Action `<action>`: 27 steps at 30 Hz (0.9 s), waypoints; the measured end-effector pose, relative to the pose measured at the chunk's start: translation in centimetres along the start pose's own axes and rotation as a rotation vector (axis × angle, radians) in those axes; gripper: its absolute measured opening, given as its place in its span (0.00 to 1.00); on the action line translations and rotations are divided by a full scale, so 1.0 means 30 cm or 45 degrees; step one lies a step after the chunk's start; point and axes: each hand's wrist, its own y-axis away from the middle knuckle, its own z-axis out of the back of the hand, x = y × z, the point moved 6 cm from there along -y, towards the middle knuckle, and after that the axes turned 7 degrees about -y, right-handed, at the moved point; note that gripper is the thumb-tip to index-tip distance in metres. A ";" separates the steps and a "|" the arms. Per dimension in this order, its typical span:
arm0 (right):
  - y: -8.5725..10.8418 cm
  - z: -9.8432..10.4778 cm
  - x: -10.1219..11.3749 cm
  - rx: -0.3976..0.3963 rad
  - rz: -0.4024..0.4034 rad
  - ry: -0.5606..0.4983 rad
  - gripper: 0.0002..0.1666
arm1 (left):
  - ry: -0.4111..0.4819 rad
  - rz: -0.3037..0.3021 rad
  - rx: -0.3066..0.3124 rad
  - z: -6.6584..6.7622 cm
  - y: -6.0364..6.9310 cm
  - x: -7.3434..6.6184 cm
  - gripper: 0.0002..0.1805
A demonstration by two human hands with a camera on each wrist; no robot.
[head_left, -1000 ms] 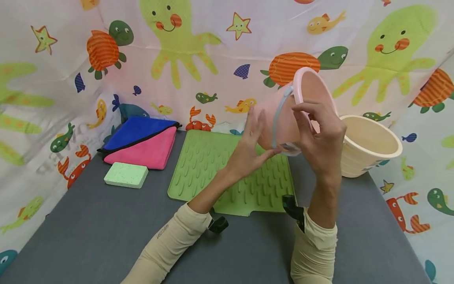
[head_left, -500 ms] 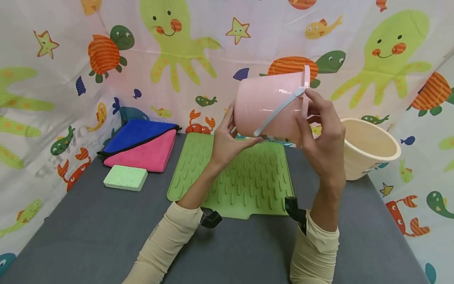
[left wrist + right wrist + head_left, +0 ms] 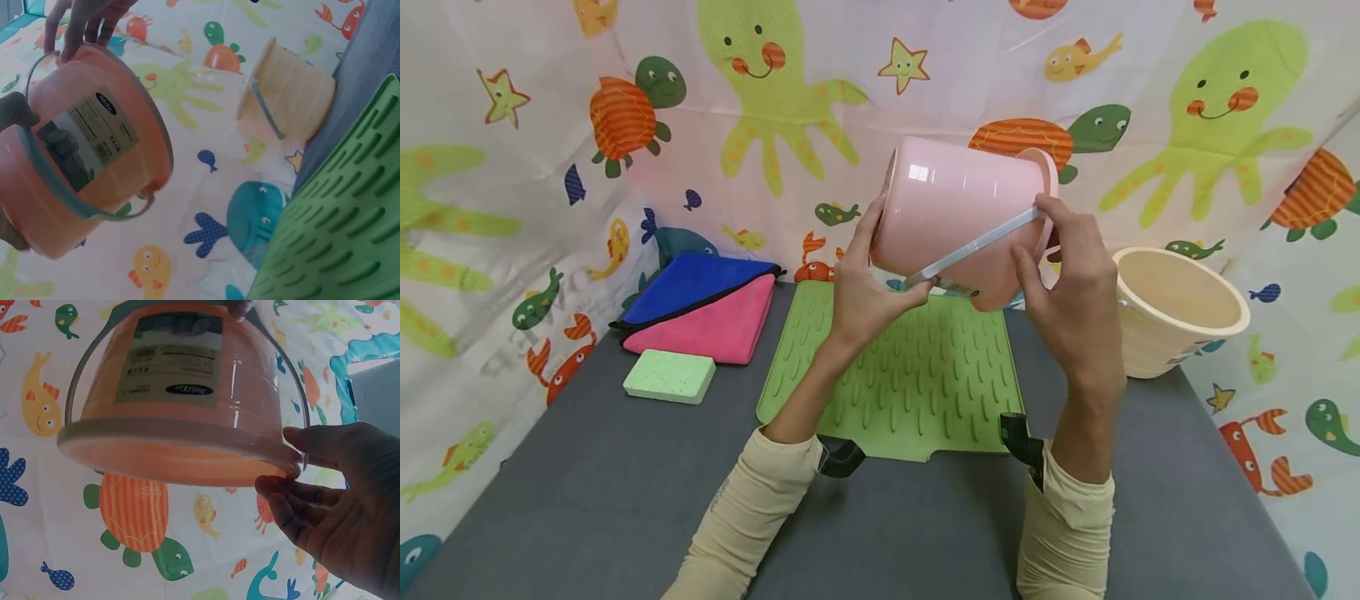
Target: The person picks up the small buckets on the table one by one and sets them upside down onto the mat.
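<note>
A glossy pink plastic bucket (image 3: 962,208) is lying sideways between the fingers of the right hand (image 3: 1077,292), pinching its rim nearly closed, and the left hand (image 3: 863,300), spreading wide round its base, seemingly sharing the weight.

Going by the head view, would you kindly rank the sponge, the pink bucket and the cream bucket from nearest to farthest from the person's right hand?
1. Pink bucket: the right hand grips its rim.
2. Cream bucket: to that hand's right.
3. Sponge: far off to the left.
</note>
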 end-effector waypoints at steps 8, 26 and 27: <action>0.008 -0.015 -0.022 0.093 -0.119 0.074 0.34 | -0.030 -0.155 0.031 0.017 -0.006 -0.043 0.55; -0.001 -0.103 -0.017 0.302 0.136 -0.170 0.78 | -0.414 -0.514 0.038 0.009 0.012 -0.191 0.41; -0.002 -0.099 -0.017 0.293 0.146 -0.196 0.77 | -0.409 -0.515 0.006 0.018 0.010 -0.193 0.43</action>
